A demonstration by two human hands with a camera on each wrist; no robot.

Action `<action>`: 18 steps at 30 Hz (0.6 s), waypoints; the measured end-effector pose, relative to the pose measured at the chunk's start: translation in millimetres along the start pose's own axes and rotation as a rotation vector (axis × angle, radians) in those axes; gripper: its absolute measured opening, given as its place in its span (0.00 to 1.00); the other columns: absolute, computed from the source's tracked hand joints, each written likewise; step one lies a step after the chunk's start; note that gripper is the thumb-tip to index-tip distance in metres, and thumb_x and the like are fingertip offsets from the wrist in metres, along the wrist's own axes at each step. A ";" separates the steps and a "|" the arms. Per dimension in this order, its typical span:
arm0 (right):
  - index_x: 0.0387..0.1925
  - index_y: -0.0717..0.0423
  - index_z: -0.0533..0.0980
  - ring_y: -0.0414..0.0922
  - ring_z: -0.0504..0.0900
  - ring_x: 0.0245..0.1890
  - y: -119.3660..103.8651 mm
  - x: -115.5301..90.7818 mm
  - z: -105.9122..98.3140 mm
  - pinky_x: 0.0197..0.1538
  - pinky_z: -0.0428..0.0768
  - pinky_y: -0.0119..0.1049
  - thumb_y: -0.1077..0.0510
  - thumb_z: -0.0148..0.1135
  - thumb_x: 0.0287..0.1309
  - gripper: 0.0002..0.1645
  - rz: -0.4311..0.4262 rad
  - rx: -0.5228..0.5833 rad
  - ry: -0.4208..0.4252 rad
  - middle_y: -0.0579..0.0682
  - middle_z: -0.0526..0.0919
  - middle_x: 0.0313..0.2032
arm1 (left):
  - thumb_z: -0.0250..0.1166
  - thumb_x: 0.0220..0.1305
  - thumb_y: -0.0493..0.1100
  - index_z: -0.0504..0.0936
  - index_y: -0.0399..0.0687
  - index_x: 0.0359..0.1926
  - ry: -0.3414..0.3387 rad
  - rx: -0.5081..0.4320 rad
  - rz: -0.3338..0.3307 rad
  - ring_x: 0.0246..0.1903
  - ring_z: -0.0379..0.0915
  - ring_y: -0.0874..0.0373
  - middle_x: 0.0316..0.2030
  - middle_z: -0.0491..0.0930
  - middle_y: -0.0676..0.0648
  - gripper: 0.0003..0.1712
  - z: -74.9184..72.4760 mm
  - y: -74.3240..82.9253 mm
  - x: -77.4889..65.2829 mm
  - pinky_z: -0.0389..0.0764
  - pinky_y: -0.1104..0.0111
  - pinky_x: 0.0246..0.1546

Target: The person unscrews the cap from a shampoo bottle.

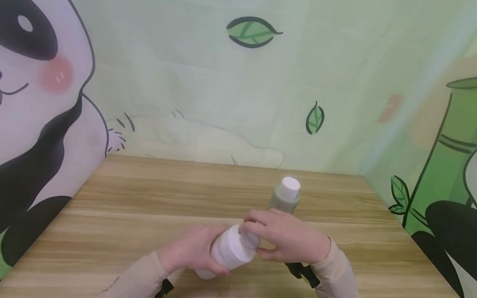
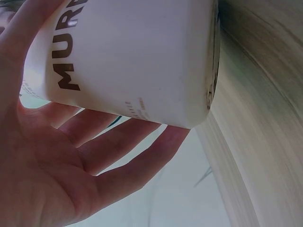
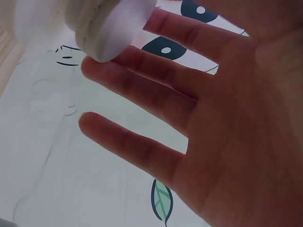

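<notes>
A white bottle [image 1: 228, 250] with dark lettering is tilted, its top end pointing right. My left hand [image 1: 195, 250] grips it round the body, and in the left wrist view the fingers [image 2: 137, 156] lie along the bottle's side. At the bottle's top end, my right hand [image 1: 287, 236] holds the white cap [image 3: 116, 30] between fingers and thumb. In the right wrist view two fingers are spread away from the cap. Whether the cap is still joined to the neck I cannot tell. Behind the right hand stands a grey-green bottle [image 1: 285, 200] with a white cap, its lower part hidden.
Both hands work above the front of a wood-grain table [image 1: 167, 194]. A pale green backdrop [image 1: 186, 74] printed with pandas, leaves and bamboo rises at the table's back and sides. Dark straps [image 1: 303, 275] show at the wrists.
</notes>
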State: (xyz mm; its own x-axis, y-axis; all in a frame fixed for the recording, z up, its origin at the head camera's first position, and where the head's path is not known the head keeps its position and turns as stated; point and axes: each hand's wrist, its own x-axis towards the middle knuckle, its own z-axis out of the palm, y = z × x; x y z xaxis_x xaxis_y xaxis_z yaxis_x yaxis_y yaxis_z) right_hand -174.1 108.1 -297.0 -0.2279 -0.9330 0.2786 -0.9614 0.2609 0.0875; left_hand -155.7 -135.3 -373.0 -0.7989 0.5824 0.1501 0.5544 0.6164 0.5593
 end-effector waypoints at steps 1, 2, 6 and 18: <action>0.51 0.49 0.72 0.37 0.78 0.42 0.0 -0.3 -0.4 0.47 0.79 0.33 0.50 0.74 0.45 0.30 0.009 0.010 -0.003 0.42 0.77 0.45 | 0.79 0.34 0.58 0.77 0.55 0.52 0.001 0.000 -0.002 0.33 0.76 0.68 0.38 0.84 0.55 0.40 0.0 0.2 0.2 0.76 0.74 0.33; 0.52 0.49 0.72 0.37 0.79 0.43 -0.1 -0.7 -1.1 0.47 0.79 0.33 0.47 0.73 0.47 0.31 0.023 0.019 -0.009 0.42 0.77 0.46 | 0.79 0.34 0.58 0.77 0.55 0.52 0.002 0.000 -0.001 0.33 0.77 0.68 0.37 0.84 0.56 0.40 0.0 0.4 0.4 0.76 0.74 0.33; 0.57 0.51 0.71 0.38 0.81 0.46 -0.8 -3.6 -3.0 0.47 0.78 0.34 0.35 0.64 0.54 0.35 0.124 0.039 -0.044 0.42 0.81 0.50 | 0.80 0.34 0.58 0.77 0.54 0.52 -0.002 -0.008 0.001 0.34 0.77 0.68 0.38 0.84 0.55 0.40 -0.1 1.0 -1.2 0.76 0.74 0.34; 0.39 0.47 0.71 0.32 0.74 0.32 3.7 -4.0 -3.4 0.42 0.73 0.31 0.39 0.60 0.60 0.18 0.165 -0.020 -0.053 0.37 0.80 0.33 | 0.79 0.34 0.58 0.76 0.52 0.54 -0.005 -0.009 -0.007 0.35 0.78 0.66 0.39 0.85 0.53 0.42 0.5 0.2 0.5 0.77 0.74 0.35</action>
State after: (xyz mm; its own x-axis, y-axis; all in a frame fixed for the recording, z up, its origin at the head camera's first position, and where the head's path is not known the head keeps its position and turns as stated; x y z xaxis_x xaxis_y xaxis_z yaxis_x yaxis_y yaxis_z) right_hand -176.3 113.7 -294.6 -0.3905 -0.8888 0.2398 -0.9073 0.4157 0.0635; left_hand -155.9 -134.6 -373.2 -0.8017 0.5807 0.1421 0.5466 0.6159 0.5674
